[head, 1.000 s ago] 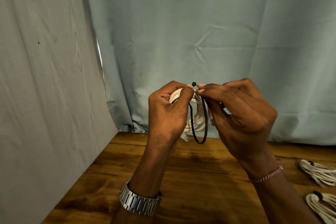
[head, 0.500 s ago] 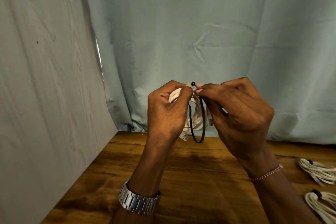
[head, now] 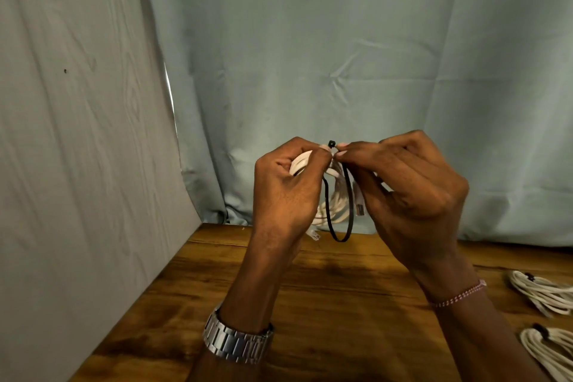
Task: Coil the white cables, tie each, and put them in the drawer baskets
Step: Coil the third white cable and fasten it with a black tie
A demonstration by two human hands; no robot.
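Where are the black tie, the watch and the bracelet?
black tie (head: pixel 340 237): head view, bottom of its loop.
watch (head: pixel 237 342): head view, metal band on the left wrist.
bracelet (head: pixel 459 296): head view, beads on the right wrist.

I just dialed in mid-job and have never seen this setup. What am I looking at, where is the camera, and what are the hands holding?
There is no machine here: a person works with bare hands, and the single camera sits on their head, looking forward and down. The left hand, with a metal watch on its wrist, grips a coiled white cable held above the wooden table. The right hand pinches a black tie at the top of the coil; its loop hangs loose, not yet pulled tight. At the right edge of the table lie two tied cable bundles. Pale cloth hangs behind. No drawer baskets are in view.
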